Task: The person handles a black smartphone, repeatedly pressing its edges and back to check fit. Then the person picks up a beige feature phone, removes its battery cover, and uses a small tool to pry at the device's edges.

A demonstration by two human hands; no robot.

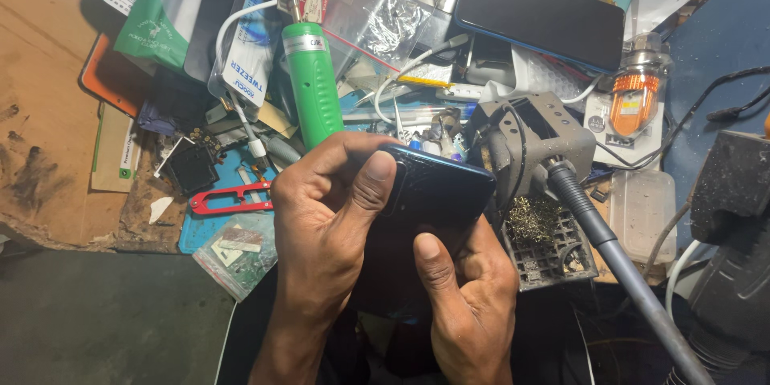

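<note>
- Near the middle of the view, a dark blue phone (437, 188) is held above the cluttered bench, tilted, its glossy back facing up.
- Left hand (329, 216): fingers curled around the phone's left end, the thumb (375, 180) pressed flat on its back; the grip is closed on the phone.
- Right hand (469, 297): cupped under the phone's near edge, the thumb (433, 261) pointing up against its lower face; the remaining fingers are folded beneath and mostly hidden, closed on the phone.
- Just right of the phone, a grey soldering-iron stand (533, 140) holds a grey iron handle (609, 249) that slants toward the near right; a tray with brass cleaning wool (533, 220) sits at its base, touching the stand.
- Far of the hands, a green cylindrical tool (311, 84) lies upright in the view, with a white cable (241, 104) beside it on the left.
- Far right, a second black phone (541, 16) lies face up on the clutter; an orange finned part (634, 100) lies right of it.
- Left of the hands, red-handled cutters (228, 200) rest on a blue mat (204, 228), near a small clear bag (241, 253) of parts.
- Far centre, a crinkled silver bag (385, 4) lies among packets.
</note>
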